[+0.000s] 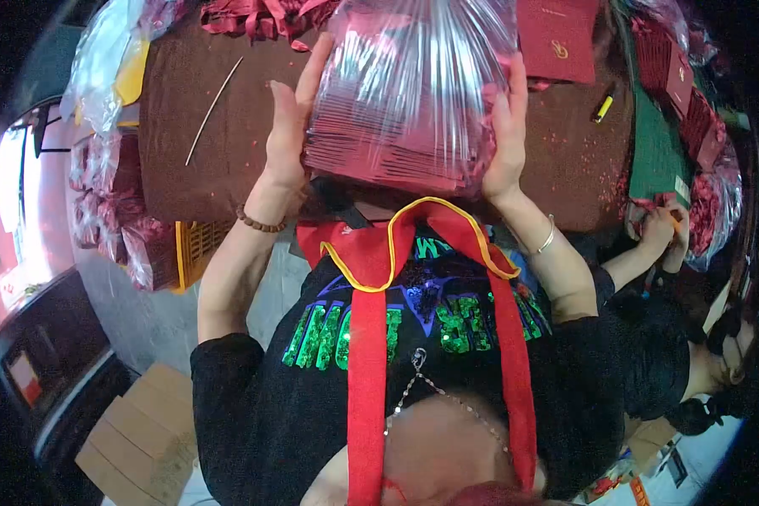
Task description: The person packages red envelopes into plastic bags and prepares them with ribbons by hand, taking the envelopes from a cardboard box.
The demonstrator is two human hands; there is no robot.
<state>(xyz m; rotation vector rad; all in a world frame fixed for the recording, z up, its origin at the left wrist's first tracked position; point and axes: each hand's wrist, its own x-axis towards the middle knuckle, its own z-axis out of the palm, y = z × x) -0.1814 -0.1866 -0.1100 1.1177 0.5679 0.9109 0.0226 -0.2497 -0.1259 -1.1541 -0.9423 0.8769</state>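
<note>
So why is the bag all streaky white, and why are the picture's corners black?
Head view: light glares off the crinkly clear plastic bag, so white streaks hide part of the red stack inside; head view: its fisheye lens bends the edges and leaves corners black.

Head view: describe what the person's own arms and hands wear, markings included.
Both arms are bare below the short black sleeves of a T-shirt. The left hand has a brown beaded bracelet at its wrist. The right hand has a thin silvery bangle at its wrist. No gloves are worn, and no rings can be made out on the fingers.
</note>
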